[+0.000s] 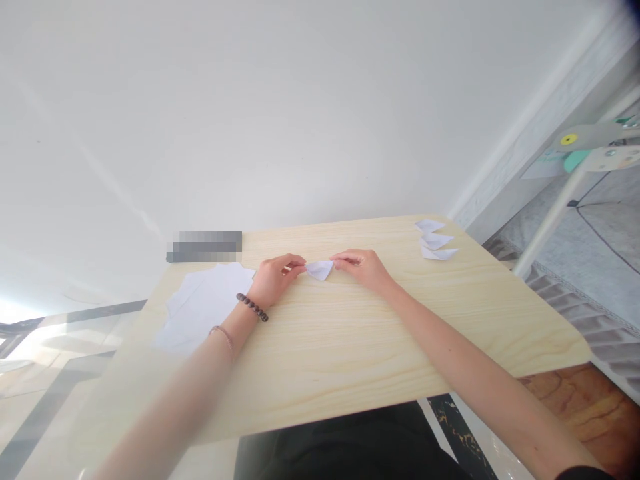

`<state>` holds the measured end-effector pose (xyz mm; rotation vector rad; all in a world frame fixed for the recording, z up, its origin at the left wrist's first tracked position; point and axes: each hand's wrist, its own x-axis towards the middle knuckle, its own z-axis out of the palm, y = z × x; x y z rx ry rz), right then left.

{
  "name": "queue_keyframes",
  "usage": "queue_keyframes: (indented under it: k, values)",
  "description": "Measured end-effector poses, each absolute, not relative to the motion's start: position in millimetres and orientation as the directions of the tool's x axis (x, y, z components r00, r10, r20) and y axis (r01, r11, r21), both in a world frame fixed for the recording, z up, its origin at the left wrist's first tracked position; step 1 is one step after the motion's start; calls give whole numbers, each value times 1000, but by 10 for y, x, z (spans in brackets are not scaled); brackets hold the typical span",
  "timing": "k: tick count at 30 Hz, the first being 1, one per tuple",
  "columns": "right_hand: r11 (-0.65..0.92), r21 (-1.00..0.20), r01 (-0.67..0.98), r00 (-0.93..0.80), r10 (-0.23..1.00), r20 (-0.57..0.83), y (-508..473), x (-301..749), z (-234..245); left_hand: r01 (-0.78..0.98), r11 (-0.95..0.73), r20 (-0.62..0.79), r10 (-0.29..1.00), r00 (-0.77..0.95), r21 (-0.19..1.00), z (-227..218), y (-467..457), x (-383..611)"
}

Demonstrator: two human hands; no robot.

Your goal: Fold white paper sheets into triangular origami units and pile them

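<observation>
A small folded white paper boat [319,270] is stretched between my two hands above the middle of the table. My left hand [277,277] pinches its left tip. With thumb and fingers together, my right hand [361,263] grips the opposite tip. At the far right of the table stand three similar folded paper boats [437,241], set one behind another. Loose sheets of white paper [210,303] lie overlapping on the left side, partly hidden by my left forearm.
The light wooden table [350,360] touches a white wall [300,120]. A blurred-out dark item [205,247] sits at the back left corner. To the right, a white metal frame [555,213] with a grey and green joint stands beyond the table's edge.
</observation>
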<state>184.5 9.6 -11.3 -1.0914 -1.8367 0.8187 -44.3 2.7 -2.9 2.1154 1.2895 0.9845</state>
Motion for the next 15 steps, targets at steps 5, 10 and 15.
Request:
queue_keyframes:
  k: [5, 10, 15]
  values:
    - [347, -863, 366, -246, 931, 270, 104, 1837, -127, 614, -440, 316, 898, 306, 655, -14, 20, -454]
    - [332, -856, 395, -238, 937, 254, 100, 1823, -110, 661, -454, 281, 891, 358, 597, 24, -5, -442]
    - [333, -855, 398, -243, 937, 252, 98, 1826, -106, 676, -441, 266, 897, 352, 590, 41, -10, -425]
